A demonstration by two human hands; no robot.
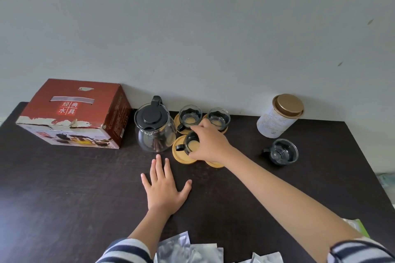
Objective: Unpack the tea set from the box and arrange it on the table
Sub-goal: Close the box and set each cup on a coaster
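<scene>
A red cardboard box (72,113) stands shut at the back left of the dark table (64,188). Beside it is a glass teapot (154,126) with a black lid. Two glass cups (189,116) (219,118) sit on bamboo coasters behind. My right hand (208,142) grips from above a third glass cup (190,145) that rests on a bamboo coaster (181,153). A bare coaster (214,164) peeks out under my wrist. A fourth cup (281,152) stands alone to the right. My left hand (164,186) lies flat on the table, fingers spread.
A white tin (277,116) with a gold lid leans near the wall at the back right. Silver and white foil packets (186,250) lie at the near table edge. A grey wall runs directly behind the table.
</scene>
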